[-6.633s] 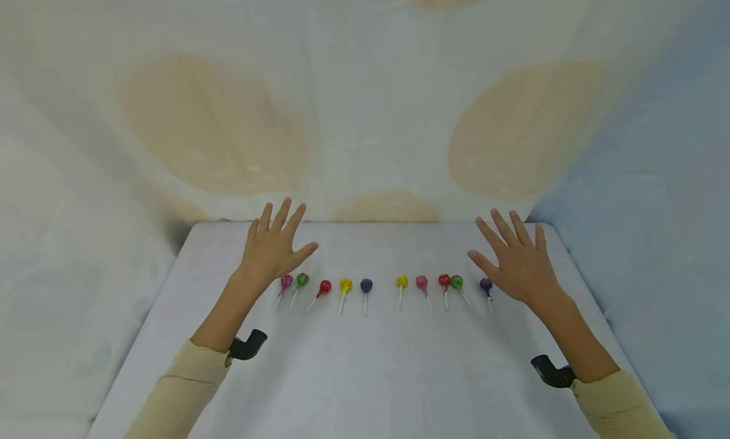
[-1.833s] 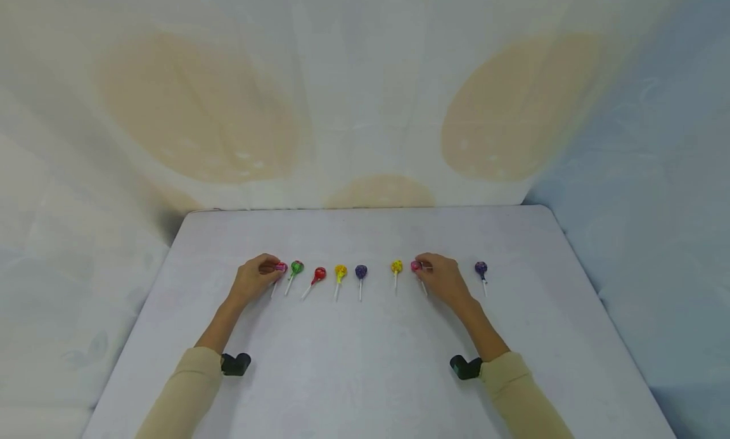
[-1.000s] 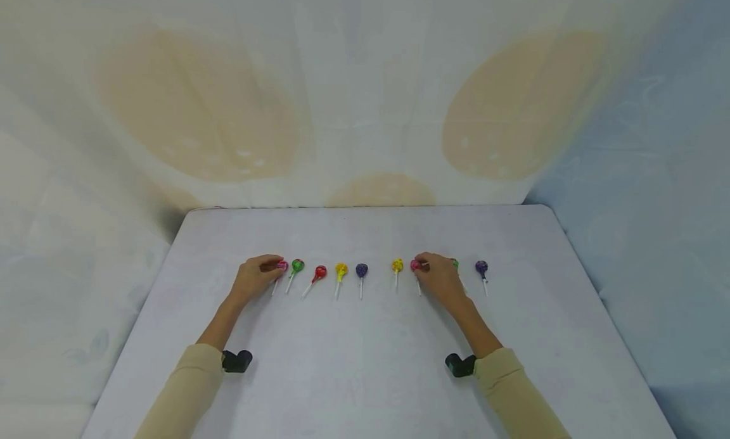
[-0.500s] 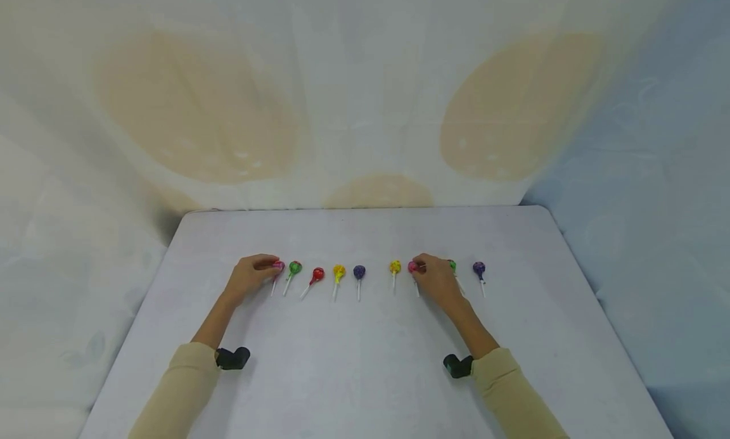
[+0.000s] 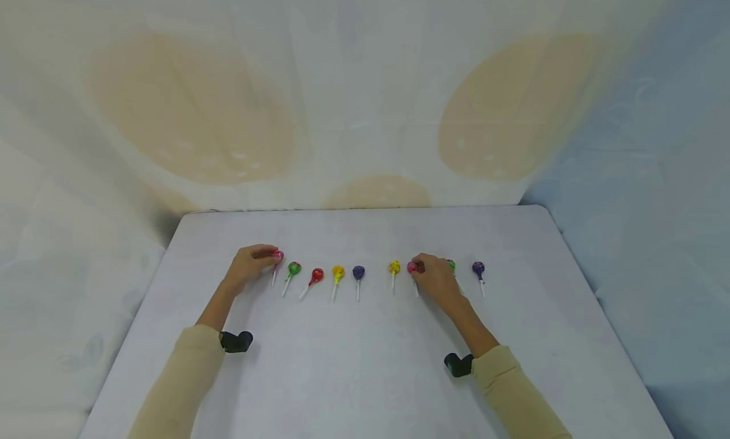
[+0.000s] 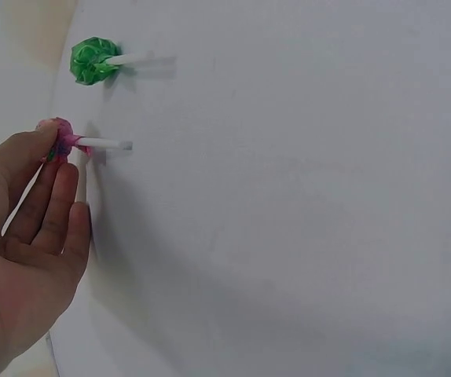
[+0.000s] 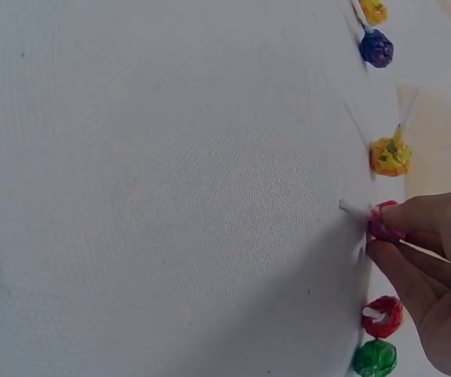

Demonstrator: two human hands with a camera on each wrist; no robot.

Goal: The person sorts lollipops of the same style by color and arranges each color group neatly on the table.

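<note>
A row of wrapped lollipops lies across the white table [image 5: 365,369]. My left hand [image 5: 267,258] pinches the head of the leftmost pink lollipop [image 5: 277,255] [image 6: 62,140], whose stick casts a shadow a little off the table. Beside it lies a green lollipop [image 5: 293,268] [image 6: 92,61]. My right hand [image 5: 421,269] [image 7: 383,236] pinches another pink lollipop [image 5: 411,267] [image 7: 383,220], next to a yellow lollipop [image 5: 394,267] [image 7: 390,155]. A red lollipop [image 7: 383,316] and a green one [image 7: 375,358] lie under that hand.
Between the hands lie a red lollipop [image 5: 317,274], a yellow one [image 5: 338,272] and a purple one [image 5: 358,272]. Another purple lollipop [image 5: 478,268] ends the row on the right. Draped cloth [image 5: 365,109] surrounds the table on the back and sides.
My left hand has moved its pink lollipop slightly up and away from the row. The right hand keeps its pinch on the other pink lollipop, almost still.
</note>
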